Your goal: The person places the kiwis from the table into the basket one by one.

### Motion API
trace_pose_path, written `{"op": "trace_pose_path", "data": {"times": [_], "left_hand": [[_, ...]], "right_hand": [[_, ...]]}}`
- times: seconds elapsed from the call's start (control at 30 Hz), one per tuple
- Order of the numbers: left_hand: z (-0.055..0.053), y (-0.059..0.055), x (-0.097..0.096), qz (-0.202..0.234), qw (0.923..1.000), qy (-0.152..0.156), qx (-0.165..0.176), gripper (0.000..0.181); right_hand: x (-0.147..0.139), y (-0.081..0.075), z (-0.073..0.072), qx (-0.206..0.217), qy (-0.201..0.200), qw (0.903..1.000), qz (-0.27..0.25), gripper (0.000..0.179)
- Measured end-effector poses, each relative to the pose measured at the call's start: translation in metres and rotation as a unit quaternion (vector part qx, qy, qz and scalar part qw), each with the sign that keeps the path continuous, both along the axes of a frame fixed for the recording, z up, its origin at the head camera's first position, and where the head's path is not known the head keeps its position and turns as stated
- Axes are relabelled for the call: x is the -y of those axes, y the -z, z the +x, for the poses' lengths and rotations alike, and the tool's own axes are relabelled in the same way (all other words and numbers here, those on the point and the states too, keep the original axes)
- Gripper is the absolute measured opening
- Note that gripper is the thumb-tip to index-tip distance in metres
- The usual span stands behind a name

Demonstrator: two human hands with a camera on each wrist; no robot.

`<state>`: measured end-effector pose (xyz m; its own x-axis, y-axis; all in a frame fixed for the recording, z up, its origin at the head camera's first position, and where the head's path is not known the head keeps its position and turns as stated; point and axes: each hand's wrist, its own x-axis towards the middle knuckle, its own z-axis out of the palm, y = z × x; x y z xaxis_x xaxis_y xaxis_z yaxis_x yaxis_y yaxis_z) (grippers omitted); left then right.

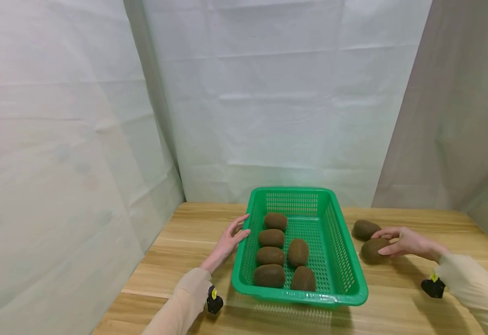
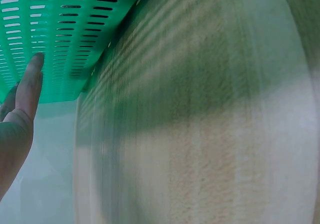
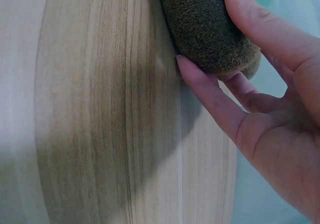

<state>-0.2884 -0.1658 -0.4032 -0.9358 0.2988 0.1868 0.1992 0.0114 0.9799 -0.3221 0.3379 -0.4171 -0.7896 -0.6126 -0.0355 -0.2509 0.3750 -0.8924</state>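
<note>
On the table stands a green plastic basket (image 1: 350, 260) with slotted walls. Several brown, fuzzy kiwis lie in it, a column of them along the left wall and two more, one kiwi (image 1: 298, 252) among these, beside that column. My left hand (image 1: 229, 239) is at the basket's left rim, fingers extended; the left wrist view shows a straight finger (image 2: 31, 86) against the slotted wall. Right of the basket, my right hand (image 1: 407, 243) grips a kiwi (image 3: 207, 26) between thumb and fingers, low at the tabletop. Another kiwi (image 1: 366, 230) lies just behind it.
The wooden table (image 1: 177, 260) carries the basket and the two kiwis outside it. White sheets hang behind the table (image 1: 277, 116) and along its left side (image 1: 59, 163); a greyish sheet (image 1: 449, 139) hangs at the right.
</note>
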Motion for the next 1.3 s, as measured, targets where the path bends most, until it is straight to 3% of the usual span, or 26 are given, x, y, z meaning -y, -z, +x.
{"op": "trace_pose_path", "data": {"times": [0.3,0.5,0.77,1.0,1.3], "left_hand": [[0.0,0.0,0.0,0.001,1.0,0.004,0.004,0.053],[0.0,-0.001,0.0,-0.001,1.0,0.005,0.001,0.052],[0.001,0.0,0.0,-0.006,1.0,-0.002,-0.001,0.052],[0.001,0.0,0.0,-0.008,1.0,0.002,0.0,0.052],[0.003,-0.002,0.0,-0.011,0.9999,0.001,-0.003,0.052]], "right_hand": [[0.001,-0.009,-0.001,-0.038,-0.013,0.9991,0.015,0.042],[0.004,-0.031,-0.001,-0.101,-0.008,0.9927,0.065,0.042],[0.015,-0.062,-0.004,-0.146,-0.007,0.9849,0.093,0.043],[0.028,-0.085,-0.006,-0.139,-0.015,0.9867,0.083,0.045],[0.052,-0.114,-0.012,-0.159,-0.028,0.9816,0.102,0.048]]}}
